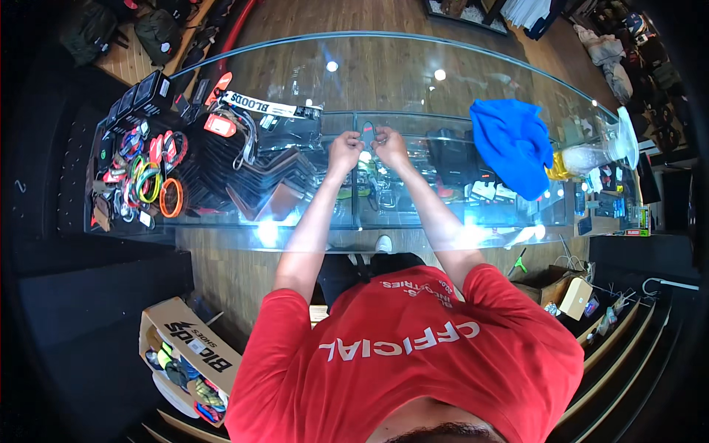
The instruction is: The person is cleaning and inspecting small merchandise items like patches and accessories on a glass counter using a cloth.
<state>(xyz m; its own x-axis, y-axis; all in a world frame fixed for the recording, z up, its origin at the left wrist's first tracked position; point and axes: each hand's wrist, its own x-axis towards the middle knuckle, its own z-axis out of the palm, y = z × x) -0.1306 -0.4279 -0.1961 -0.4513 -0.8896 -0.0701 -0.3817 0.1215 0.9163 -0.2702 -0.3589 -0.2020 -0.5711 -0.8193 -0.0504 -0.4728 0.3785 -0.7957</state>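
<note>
Over the middle of the glass display counter [413, 221], my two hands are close together. Pinched between them is a small dark strip with a rounded top and a red mark [368, 133]; its exact kind is too small to tell. My left hand [345, 152] grips its left side with curled fingers. On its right side, the fingers of my right hand [389, 146] are closed too. Dark flat goods, some in clear wrapping, show around and below my hands through the glass.
A crumpled blue cloth [509, 144] lies at the right beside a spray bottle with yellow liquid [572, 162]. Leftward are colourful wristbands [149, 181], belts with tags [251, 103] and fanned dark wallets [273, 188]. An open cardboard box [196, 347] stands below the counter.
</note>
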